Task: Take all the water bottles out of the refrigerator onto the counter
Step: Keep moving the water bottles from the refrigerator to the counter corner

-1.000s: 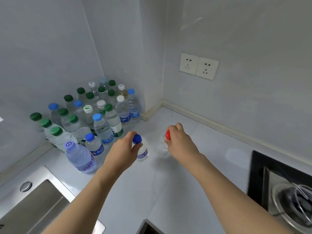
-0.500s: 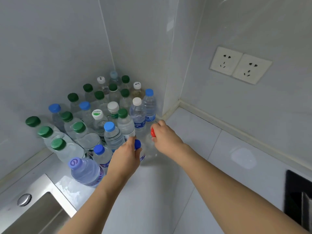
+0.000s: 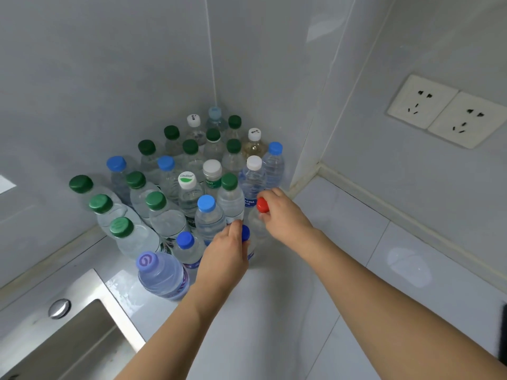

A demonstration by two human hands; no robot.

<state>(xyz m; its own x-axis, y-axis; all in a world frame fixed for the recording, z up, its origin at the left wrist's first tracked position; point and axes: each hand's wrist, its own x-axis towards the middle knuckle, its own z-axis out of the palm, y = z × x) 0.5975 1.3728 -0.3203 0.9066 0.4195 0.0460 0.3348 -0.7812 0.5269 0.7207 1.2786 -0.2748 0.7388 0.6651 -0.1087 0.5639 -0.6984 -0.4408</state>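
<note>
Several clear water bottles with green, blue and white caps stand packed in the counter's back corner, among them a purple-capped bottle (image 3: 162, 275) at the front. My left hand (image 3: 223, 259) grips a small blue-capped bottle (image 3: 246, 233) by its neck at the cluster's front right edge. Just to the right, my right hand (image 3: 282, 212) grips a clear red-capped bottle (image 3: 262, 205) near its top, beside a white-capped bottle (image 3: 253, 174). Both held bottles stand upright, low at the white counter (image 3: 274, 311). The hands hide most of each bottle.
A steel sink (image 3: 63, 341) lies at the lower left, close to the purple-capped bottle. Two wall sockets (image 3: 447, 111) sit on the right wall. A dark hob edge (image 3: 503, 333) shows at the far right. Bare white counter spreads to the right of the hands.
Both hands have carried their bottles from the open counter back and left, up against the cluster in the corner. The view has moved closer to the corner.
</note>
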